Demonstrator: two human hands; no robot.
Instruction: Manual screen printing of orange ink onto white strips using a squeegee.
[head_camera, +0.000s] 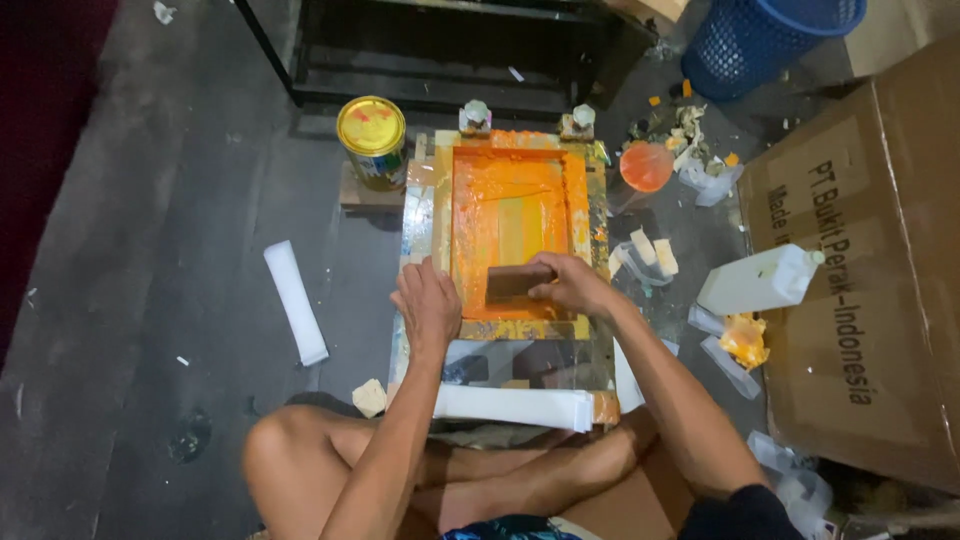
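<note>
A wooden-framed rectangular printing screen, its mesh slick with wet orange ink, lies flat on a paint-smeared board on the grey concrete floor. The right hand closes its fingers around a dark brown rectangular squeegee block, which sits on the mesh near the frame's lower edge. The left hand lies open, palm down, pressing the frame's left rail. A round yellow-lidded paint tin stands beside the upper left corner.
</note>
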